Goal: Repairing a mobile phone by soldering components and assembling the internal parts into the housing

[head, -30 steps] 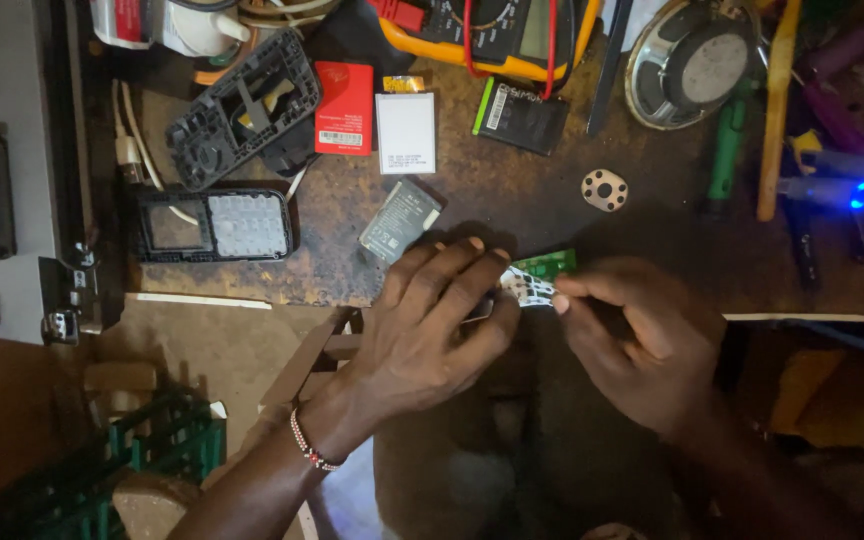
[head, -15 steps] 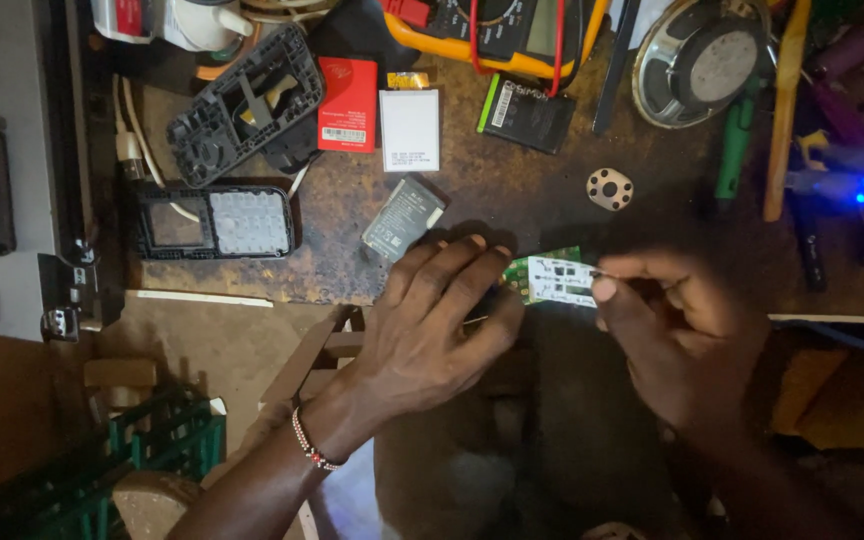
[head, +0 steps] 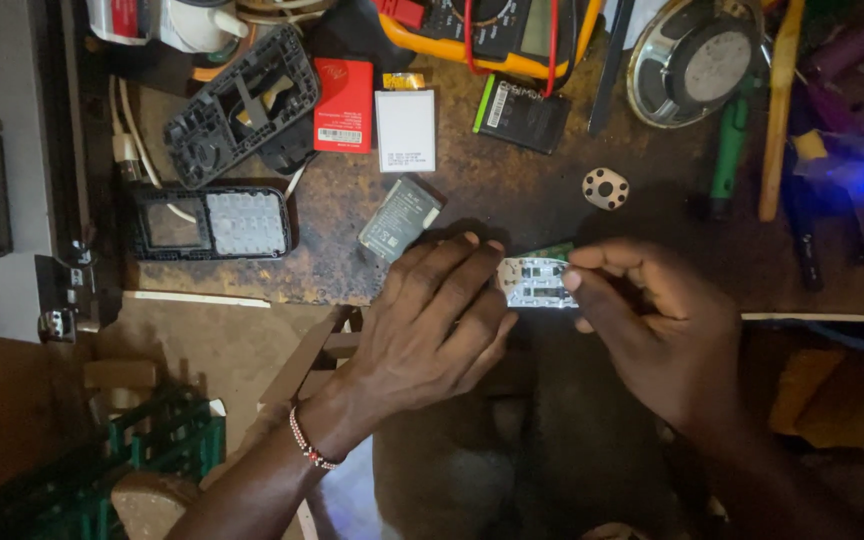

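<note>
both hands (head: 552, 320) on circuit board (head: 535, 281)

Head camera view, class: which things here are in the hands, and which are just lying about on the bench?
In hand: small circuit board, pinched between left hand and right hand.

Lying about: grey battery, phone front with keypad, white battery, red battery, multimeter, round speaker.

So the thing I'm working on is this little circuit board (head: 537, 281), looks like the guts of a small phone. It's a short rectangle, pale silvery-white face up with rows of tiny contacts, and a sliver of green edge peeking out at its 12 o'clock side. It's lying pretty much flat, long side running 9 to 3, right at the near edge of the bench.
</note>
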